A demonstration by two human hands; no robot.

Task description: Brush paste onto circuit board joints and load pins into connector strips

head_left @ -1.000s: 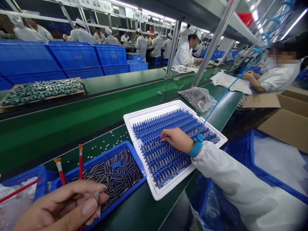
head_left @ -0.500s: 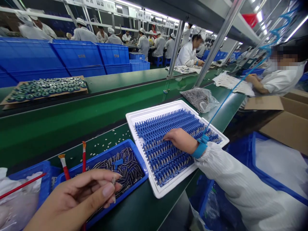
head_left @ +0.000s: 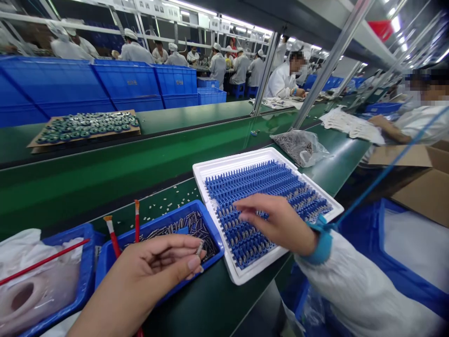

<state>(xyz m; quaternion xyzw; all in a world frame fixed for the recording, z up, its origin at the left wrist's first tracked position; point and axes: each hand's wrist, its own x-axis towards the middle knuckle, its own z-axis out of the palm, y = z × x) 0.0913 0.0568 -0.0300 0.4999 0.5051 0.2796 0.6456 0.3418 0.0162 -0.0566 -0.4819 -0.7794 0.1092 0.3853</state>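
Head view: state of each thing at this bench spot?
Left hand: pinching a small ribbed metal pin
Right hand: fingers low over blue comb-like plastic racks
White plastic tray: holding the racks, loaded with metal pins
Blue plastic bin: holding loose metal pins
Clear plastic bag: full of metal parts

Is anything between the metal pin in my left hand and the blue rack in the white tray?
The metal pin in your left hand has only the white tray's rim before the blue rack; your right hand hangs over the rack's near part.
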